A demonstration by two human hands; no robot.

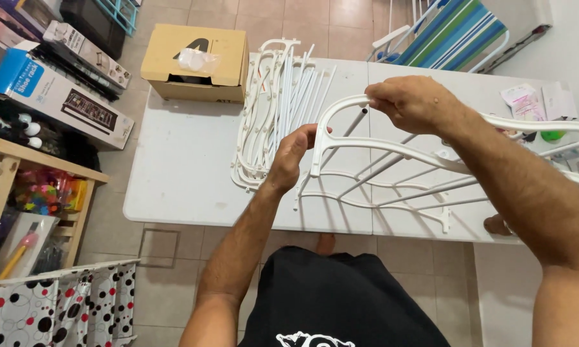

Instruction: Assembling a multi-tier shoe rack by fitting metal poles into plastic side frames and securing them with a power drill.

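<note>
Both hands grip a curved white plastic frame piece (392, 144) held just above the white tabletop (186, 173) — the right hand (411, 103) is clenched over its top arc, the left hand (296, 151) pinches its lower end. Loose white rods and frames (276, 109) lie stacked behind. A tan cardboard box (196, 61) sits on the far-left corner — white paper packets (536, 103) lie far right.

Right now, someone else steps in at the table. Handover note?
Left hand: grips the end of the curved white frame.
Right hand: holds the frame's top curve, by a tube end.
Frame has several tubes fitted and is held above the table.
Pile of spare white parts lies behind; cardboard box at the far corner.
Left: the pile is unassembled.
</note>
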